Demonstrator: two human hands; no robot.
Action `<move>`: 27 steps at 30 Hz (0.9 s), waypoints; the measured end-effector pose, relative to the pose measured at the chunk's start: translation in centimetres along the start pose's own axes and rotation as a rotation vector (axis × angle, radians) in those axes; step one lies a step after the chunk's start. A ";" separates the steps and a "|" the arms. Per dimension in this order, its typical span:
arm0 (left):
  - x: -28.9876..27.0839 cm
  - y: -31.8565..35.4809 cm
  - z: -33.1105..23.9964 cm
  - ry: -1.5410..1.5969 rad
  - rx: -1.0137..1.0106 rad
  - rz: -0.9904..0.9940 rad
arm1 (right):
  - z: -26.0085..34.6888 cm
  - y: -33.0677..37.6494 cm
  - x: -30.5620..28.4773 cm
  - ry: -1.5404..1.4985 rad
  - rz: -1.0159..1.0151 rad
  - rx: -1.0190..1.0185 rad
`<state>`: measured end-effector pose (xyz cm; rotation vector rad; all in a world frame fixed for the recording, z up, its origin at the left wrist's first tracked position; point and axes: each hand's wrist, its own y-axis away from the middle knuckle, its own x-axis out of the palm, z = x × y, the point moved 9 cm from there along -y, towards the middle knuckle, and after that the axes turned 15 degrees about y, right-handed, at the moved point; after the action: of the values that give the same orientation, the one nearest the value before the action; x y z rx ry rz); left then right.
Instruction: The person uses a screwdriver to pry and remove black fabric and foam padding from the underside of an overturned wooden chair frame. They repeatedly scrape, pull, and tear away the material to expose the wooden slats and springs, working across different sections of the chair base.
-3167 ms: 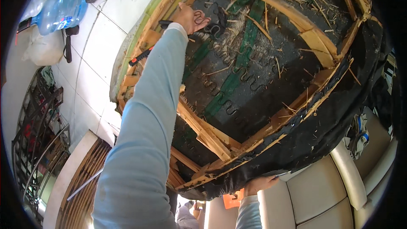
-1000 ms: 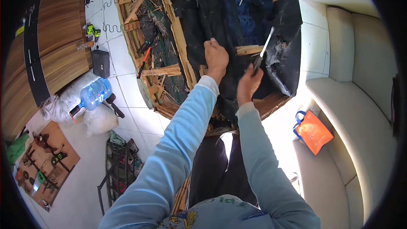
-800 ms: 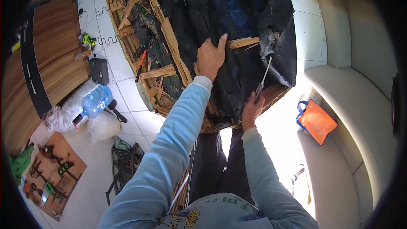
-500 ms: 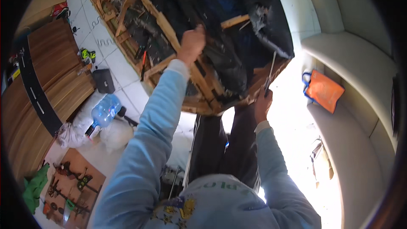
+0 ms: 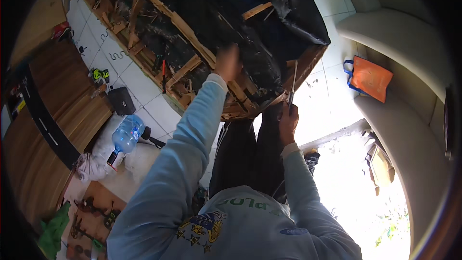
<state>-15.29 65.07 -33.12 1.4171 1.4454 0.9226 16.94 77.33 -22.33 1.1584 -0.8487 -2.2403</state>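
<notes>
Upturned sofa frame [image 5: 192, 62] lies on the tiled floor [image 5: 144, 110] in front of me, wooden underside up, torn black lining fabric [image 5: 269, 33] draped across its far half.

Left hand [image 5: 227, 62]: up on the frame near a diagonal wooden slat [image 5: 192, 38], blurred; I cannot tell if this grip is closed on the wood or just pressing flat against it.

Right hand [image 5: 288, 121]: grip closed around the lower end of 1 thin metal tool [image 5: 292, 79], a long, narrow shaft pointing up toward the frame's near corner, where the fabric edge meets the rail. Tip appears to touch or sit just beside that edge; exact contact not resolvable.

Handling judgement:
- Frame: heavy, rigid, rough timber with splintered ends and likely staples. Best held on a solid rail or slat, not on the loose broken pieces.
- Lining: light, limp, already ripped; it will tear further rather than carry load. Take it close to the fastened edge.
- Tool: stiff, slim, could slip in the palm under leverage; hold low on the shaft with a full fist.

Nearby on floor, well apart from the hands: blue water bottle [image 5: 126, 135], small black case [image 5: 121, 100], orange bag [image 5: 369, 78] beside the cream sofa [image 5: 409, 48].
</notes>
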 end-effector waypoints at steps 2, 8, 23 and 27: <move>0.5 -0.9 3.4 0.208 -0.107 0.008 | 0.4 0.9 -0.3 0.038 0.000 0.001; 2.9 -0.1 5.5 0.731 -0.079 0.007 | -1.7 0.8 -3.8 0.065 -0.106 -0.049; 4.2 16.9 -5.5 -0.949 1.597 0.118 | -5.0 1.7 -4.5 0.132 -0.080 -0.025; 5.7 11.2 0.9 -0.574 0.996 0.434 | -3.2 3.4 -3.7 0.143 -0.042 -0.051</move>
<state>-10.44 71.52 -23.38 2.5271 1.1730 -0.0908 21.97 76.43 -19.36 1.3059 -0.7129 -2.1693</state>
